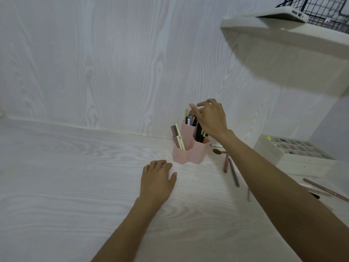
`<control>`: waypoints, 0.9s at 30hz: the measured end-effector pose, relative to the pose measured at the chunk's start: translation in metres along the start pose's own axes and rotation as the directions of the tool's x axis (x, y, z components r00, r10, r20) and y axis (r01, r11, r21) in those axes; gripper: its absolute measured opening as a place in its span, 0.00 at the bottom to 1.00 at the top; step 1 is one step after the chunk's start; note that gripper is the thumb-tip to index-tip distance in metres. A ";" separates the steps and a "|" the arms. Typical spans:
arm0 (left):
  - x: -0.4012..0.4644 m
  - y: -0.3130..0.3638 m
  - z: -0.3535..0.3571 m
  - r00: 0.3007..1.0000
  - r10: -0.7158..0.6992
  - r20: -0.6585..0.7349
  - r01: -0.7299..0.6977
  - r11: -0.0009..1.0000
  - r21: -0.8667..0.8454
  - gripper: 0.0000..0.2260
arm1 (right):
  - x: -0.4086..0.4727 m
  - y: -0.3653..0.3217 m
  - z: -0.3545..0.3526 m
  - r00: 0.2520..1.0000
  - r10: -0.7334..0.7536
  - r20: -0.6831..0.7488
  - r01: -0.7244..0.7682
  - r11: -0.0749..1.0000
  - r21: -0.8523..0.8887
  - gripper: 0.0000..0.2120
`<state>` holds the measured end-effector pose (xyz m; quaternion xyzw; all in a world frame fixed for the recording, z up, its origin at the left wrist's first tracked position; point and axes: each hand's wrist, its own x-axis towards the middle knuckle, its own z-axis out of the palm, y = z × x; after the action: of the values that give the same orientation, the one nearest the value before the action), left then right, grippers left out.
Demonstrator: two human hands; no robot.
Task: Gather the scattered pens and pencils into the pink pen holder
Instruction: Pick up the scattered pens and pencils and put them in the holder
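Observation:
The pink pen holder stands on the white desk against the back wall, with several pens and pencils upright in its compartments. My right hand hovers over its tall rear compartment, fingers spread above the pen tops, nothing visibly gripped. My left hand rests flat on the desk just left of and in front of the holder, empty. A brown pencil and a grey pencil lie on the desk to the right of the holder. Another brown pencil lies at the far right.
A small brush lies beside the holder. A white compartment organiser box sits at the right. Above it hangs a white shelf with a laptop and a black wire basket. A grey stick pokes out under my right forearm.

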<state>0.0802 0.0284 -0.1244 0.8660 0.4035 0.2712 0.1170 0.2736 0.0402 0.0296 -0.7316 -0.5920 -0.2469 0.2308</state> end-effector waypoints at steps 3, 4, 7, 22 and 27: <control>-0.001 0.000 -0.001 1.000 0.006 0.007 -0.006 1.000 0.016 0.19 | -0.009 0.017 -0.021 0.999 0.042 -0.024 -0.040 0.993 0.107 0.28; -0.001 0.000 -0.002 1.000 0.008 0.005 -0.008 1.000 0.024 0.19 | -0.013 0.024 -0.031 0.999 0.044 -0.029 -0.040 0.992 0.122 0.28; -0.002 0.002 -0.004 1.000 0.019 0.012 -0.019 0.998 0.054 0.19 | -0.034 0.051 -0.061 0.984 0.150 0.091 -0.164 0.971 0.176 0.30; -0.003 0.049 -0.008 0.993 0.091 0.075 -0.087 0.994 -0.059 0.12 | -0.186 0.116 -0.027 0.570 0.594 0.567 -0.625 0.762 -0.170 0.19; 0.008 0.098 0.004 0.935 0.075 0.346 0.035 0.952 -0.303 0.11 | -0.183 0.094 -0.042 0.584 0.397 0.708 -0.517 0.854 -0.053 0.25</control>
<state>0.1492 -0.0289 -0.0832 0.8762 0.3202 0.1713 0.3169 0.3294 -0.1420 -0.0587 -0.8757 -0.4425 0.1631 0.1040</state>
